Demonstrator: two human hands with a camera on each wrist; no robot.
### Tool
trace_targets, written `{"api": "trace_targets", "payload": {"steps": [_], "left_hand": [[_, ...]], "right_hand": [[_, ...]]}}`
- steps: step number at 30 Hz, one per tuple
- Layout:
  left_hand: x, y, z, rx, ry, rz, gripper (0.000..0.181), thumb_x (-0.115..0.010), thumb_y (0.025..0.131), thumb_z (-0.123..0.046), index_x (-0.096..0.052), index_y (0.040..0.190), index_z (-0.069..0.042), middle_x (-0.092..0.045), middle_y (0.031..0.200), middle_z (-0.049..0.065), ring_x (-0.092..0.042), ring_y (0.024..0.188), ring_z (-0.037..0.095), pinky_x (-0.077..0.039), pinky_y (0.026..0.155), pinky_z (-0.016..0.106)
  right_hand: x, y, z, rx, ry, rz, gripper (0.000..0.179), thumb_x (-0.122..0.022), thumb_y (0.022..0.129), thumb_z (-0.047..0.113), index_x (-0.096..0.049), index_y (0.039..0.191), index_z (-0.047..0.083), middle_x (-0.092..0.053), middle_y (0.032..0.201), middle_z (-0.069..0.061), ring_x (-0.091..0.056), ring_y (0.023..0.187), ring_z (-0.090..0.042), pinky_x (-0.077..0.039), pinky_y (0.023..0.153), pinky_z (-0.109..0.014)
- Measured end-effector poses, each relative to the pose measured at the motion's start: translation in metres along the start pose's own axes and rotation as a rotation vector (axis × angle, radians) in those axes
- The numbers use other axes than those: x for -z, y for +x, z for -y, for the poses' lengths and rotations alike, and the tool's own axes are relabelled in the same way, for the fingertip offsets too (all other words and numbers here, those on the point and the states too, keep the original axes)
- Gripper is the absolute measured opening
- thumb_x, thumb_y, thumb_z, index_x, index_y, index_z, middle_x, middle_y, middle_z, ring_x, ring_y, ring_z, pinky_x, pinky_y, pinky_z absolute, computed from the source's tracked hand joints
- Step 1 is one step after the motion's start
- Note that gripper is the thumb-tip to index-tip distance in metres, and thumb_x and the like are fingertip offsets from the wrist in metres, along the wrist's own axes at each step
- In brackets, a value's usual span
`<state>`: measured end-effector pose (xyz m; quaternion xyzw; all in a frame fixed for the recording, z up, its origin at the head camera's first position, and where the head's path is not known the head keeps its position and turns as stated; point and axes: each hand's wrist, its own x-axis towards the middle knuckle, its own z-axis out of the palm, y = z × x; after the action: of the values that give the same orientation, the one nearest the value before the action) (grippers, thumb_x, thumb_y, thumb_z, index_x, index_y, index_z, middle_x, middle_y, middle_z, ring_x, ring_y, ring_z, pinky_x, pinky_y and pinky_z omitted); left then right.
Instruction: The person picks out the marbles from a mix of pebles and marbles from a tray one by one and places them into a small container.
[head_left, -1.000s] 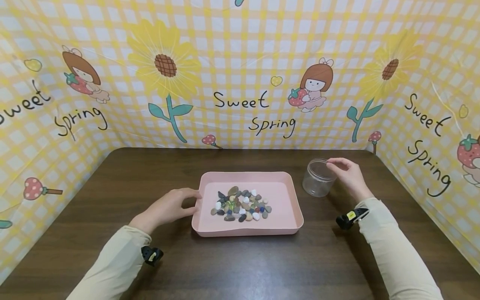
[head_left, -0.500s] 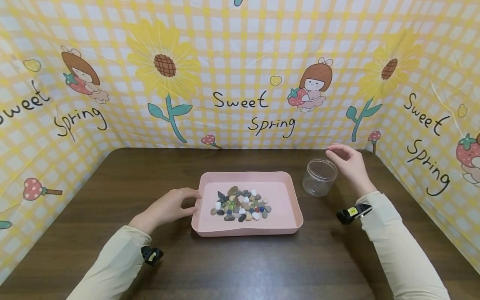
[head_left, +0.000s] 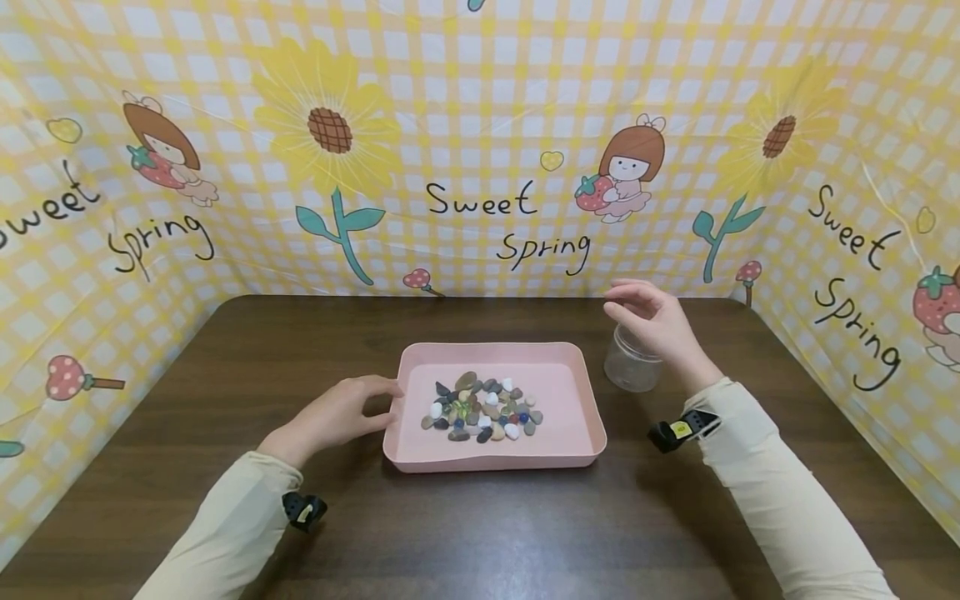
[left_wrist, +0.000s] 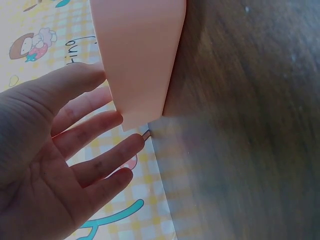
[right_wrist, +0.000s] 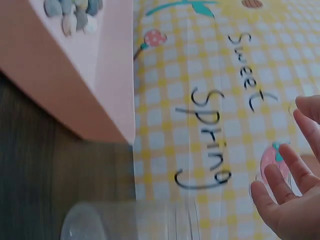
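A pink tray [head_left: 566,400] lies on the table, with a loose pile of pebbles [head_left: 487,408] inside, mostly grey, white and tan, a few blue, red or green. At its left wall rests my left hand [head_left: 337,412]; thumb and fingertips touch the rim, and the other fingers reach out loosely in the left wrist view. Right of the tray stands a clear, lidless jar [head_left: 632,367], its mouth partly covered from sight by my right hand [head_left: 660,329]. That hand hovers in the air above the jar, fingers relaxed and apart in the right wrist view, with nothing visible in them.
The dark wooden table [head_left: 480,542] extends around the tray. A yellow checked cloth [head_left: 480,125] printed with flowers and lettering hangs at the back and both sides. Each wrist wears a black camera, one [head_left: 303,510] on the left and one [head_left: 681,431] on the right.
My right hand has lifted away from the jar's rim, then moved left over the jar. The left hand, tray, pebbles and jar have stayed in place.
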<state>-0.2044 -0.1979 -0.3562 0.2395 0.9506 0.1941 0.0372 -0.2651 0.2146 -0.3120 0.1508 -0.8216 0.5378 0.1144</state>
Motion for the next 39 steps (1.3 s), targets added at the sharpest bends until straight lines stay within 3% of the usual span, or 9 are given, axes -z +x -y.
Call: {"api": "trace_targets", "payload": {"steps": [6,10,13,22,31,39], "left_hand": [[0.000,0.000,-0.001,-0.010,0.000,-0.011,0.031,-0.065,0.085,-0.015,-0.064,0.113,-0.002,-0.063,0.121,0.018,-0.057,0.115,0.034,-0.044,0.099,0.051],[-0.001,0.001,-0.001,-0.017,0.001,-0.012,0.031,-0.065,0.085,-0.015,-0.064,0.113,-0.001,-0.063,0.121,0.018,-0.057,0.115,0.035,-0.044,0.099,0.051],[-0.001,0.001,0.000,-0.018,0.003,-0.012,0.031,-0.065,0.085,-0.015,-0.064,0.113,-0.001,-0.063,0.121,0.019,-0.057,0.115,0.035,-0.044,0.099,0.051],[0.000,0.001,0.001,-0.012,0.002,-0.009,0.031,-0.065,0.085,-0.015,-0.064,0.113,-0.001,-0.062,0.122,0.019,-0.057,0.116,0.035,-0.044,0.099,0.051],[-0.001,0.001,0.001,-0.013,0.005,-0.010,0.031,-0.065,0.085,-0.015,-0.064,0.113,-0.001,-0.063,0.121,0.018,-0.057,0.115,0.035,-0.044,0.099,0.051],[-0.002,0.001,0.002,0.002,0.000,0.001,0.032,-0.065,0.086,-0.015,-0.064,0.114,-0.001,-0.062,0.123,0.018,-0.056,0.117,0.035,-0.044,0.100,0.051]], "right_hand": [[-0.017,0.004,0.006,0.004,0.009,0.105,0.032,-0.062,0.090,0.018,-0.060,0.111,-0.005,-0.053,0.129,-0.009,-0.049,0.120,-0.007,-0.040,0.108,-0.039],[-0.026,0.006,0.010,-0.001,0.018,0.185,0.031,-0.062,0.089,0.015,-0.060,0.112,-0.005,-0.052,0.132,-0.015,-0.048,0.125,-0.024,-0.040,0.107,-0.041],[-0.034,0.006,0.011,-0.010,0.030,0.243,0.029,-0.062,0.089,0.014,-0.060,0.111,-0.004,-0.051,0.134,-0.015,-0.051,0.123,-0.029,-0.042,0.106,-0.042],[-0.055,0.008,0.007,-0.068,0.063,0.363,0.032,-0.065,0.087,0.019,-0.061,0.114,0.002,-0.048,0.138,-0.012,-0.049,0.125,-0.028,-0.042,0.105,-0.045],[-0.073,0.016,-0.006,-0.029,-0.027,0.484,0.027,-0.065,0.087,0.021,-0.065,0.112,0.009,-0.053,0.135,-0.010,-0.048,0.127,-0.025,-0.041,0.105,-0.045],[-0.086,0.021,-0.013,-0.029,0.011,0.567,0.032,-0.064,0.087,0.014,-0.062,0.114,-0.003,-0.052,0.134,-0.017,-0.047,0.128,-0.031,-0.039,0.108,-0.046]]}}
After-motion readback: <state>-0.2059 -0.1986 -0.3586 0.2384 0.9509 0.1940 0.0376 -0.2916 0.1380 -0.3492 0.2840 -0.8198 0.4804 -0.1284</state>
